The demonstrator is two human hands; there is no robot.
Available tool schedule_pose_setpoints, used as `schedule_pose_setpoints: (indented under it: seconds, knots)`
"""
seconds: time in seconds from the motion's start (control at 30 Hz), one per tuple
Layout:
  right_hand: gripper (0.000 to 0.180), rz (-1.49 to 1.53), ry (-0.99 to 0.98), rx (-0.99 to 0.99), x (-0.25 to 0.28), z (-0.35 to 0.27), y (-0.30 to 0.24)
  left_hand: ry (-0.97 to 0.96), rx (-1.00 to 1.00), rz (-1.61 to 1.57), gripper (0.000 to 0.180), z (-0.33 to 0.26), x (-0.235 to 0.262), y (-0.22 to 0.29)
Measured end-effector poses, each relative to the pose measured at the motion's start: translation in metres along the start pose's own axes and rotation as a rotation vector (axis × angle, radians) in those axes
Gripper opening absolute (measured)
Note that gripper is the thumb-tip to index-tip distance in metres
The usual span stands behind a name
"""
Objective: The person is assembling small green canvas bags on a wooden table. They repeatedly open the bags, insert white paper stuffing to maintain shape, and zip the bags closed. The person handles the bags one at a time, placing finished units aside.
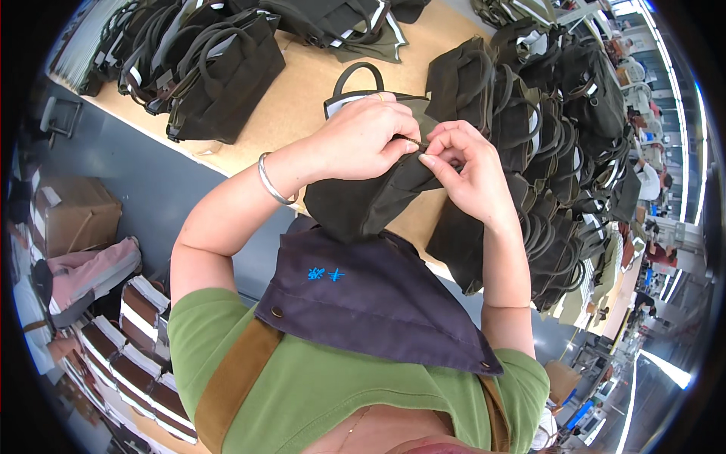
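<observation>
1. The left hand (361,136) grips the top edge of a dark bag (363,200), its fingers curled together and clamped on the fabric, with a ring on one finger.
2. A silver bangle (272,181) sits on the left wrist.
3. The right hand (465,170) meets the left at the same edge; thumb and forefinger are pinched together on a small part at the bag's zip line, the other fingers bent loosely behind.
4. The two hands touch or nearly touch at the fingertips, just above the bag's middle.
5. The bag is held up over the near edge of a wooden table (318,83), between the person's chest and the tabletop; its lower part hangs down against a dark apron (378,295).
6. One bag handle (357,76) arches up behind the left hand, and a pale inner panel shows beside it.
7. The apron has a tan strap (238,378) and is worn over a green shirt (318,393).
8. To the right of the hands, a dense stack of dark bags (552,151) runs along the table, handles looping outward.
9. At the far left of the table stands another row of bags (204,68), upright and close together.
10. Further folded dark pieces (355,30) lie at the far edge.
11. On the floor to the left stand a cardboard box (76,212), a pink bundle (94,272) just below it, and rows of brown-and-white items (136,348).
12. People (646,174) are in the background at the right rim, well apart from the hands.
</observation>
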State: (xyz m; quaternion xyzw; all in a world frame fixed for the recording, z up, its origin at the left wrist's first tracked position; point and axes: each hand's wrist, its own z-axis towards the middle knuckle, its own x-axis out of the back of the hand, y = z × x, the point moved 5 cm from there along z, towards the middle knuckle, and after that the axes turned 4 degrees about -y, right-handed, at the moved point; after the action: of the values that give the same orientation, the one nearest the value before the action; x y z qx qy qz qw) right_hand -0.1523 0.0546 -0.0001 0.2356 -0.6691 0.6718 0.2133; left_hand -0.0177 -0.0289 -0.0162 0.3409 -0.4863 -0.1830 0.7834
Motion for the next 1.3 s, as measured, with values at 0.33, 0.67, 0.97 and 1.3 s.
schedule_pose_setpoints:
  seconds: [0.33, 0.67, 0.97, 1.3]
  knots:
    - [0.013, -0.006, -0.005, -0.010, -0.002, 0.000, 0.001, 0.029, -0.099, 0.083, 0.004, -0.001, 0.001, 0.005]
    - [0.013, -0.022, -0.059, -0.071, 0.001, 0.000, -0.003, -0.050, -0.066, -0.037, 0.005, -0.002, 0.000, 0.002]
    - [0.013, -0.003, -0.078, -0.121, 0.000, 0.003, 0.000, -0.078, 0.000, -0.021, 0.008, -0.001, -0.001, -0.001]
    - [0.024, 0.201, 0.059, -0.066, 0.005, -0.003, 0.006, 0.270, 0.000, 0.040, 0.019, -0.026, 0.012, 0.008]
